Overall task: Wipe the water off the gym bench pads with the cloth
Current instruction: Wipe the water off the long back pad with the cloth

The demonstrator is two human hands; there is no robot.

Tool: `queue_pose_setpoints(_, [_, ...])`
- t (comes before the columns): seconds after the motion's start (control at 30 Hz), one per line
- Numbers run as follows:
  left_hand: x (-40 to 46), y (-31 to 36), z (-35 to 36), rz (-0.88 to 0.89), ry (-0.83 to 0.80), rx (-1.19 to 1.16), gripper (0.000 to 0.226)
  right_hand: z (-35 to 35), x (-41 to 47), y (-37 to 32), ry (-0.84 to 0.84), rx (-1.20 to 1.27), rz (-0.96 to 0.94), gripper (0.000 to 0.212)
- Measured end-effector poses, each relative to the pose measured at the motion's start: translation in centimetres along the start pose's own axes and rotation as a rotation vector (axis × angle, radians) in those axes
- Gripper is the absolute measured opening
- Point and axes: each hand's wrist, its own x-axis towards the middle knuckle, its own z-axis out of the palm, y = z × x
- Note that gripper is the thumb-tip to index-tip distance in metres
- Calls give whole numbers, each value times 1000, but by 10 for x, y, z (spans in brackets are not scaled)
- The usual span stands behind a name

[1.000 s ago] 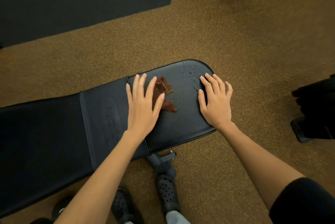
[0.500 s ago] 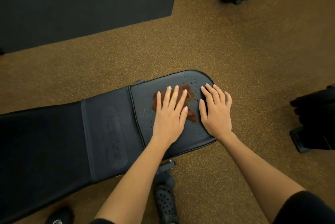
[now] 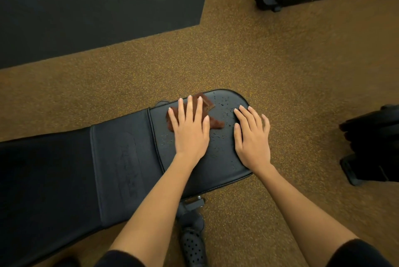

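- seat pad [image 3: 218,158]: black vinyl or leather-like cover, smooth, slight sheen, stitched seam at edge, beaded with water drops [image 3: 224,113]
- back pad [image 3: 54,169]: same black cover, more matt, faint embossed mark
- cloth [image 3: 210,115]: brown fabric, soft, matt, creased
- floor [image 3: 259,55]: rough speckled tan rubber or carpet; dark matt mat [image 3: 86,3]
- bracket [image 3: 195,203] under pad: grey metal
- shoe [image 3: 193,249]: dark matt perforated foam or plastic

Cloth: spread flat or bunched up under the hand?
Bunched. The cloth shows folded ridges and uneven corners poking out around the left hand pressing it onto the seat pad.
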Motion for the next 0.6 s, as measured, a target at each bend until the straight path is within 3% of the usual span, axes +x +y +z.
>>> queue_pose_setpoints(0.27, [-24, 37, 16, 144, -1, -23, 54, -4, -1, -1, 1, 51, -20, 48])
queue_pose_setpoints(0.43, [-28, 30, -1, 176, 16, -256, 51, -13, 2, -6, -4, 174, -235, 47])
queue_pose_setpoints(0.53, [-23, 12, -19, 23, 108, -607, 48, -9, 9, -26, -168, 242, -383, 55])
queue_pose_setpoints(0.6, [-21, -4, -28, -84, 203, -659, 45, 0, 11, -41, -251, 169, -387, 65])
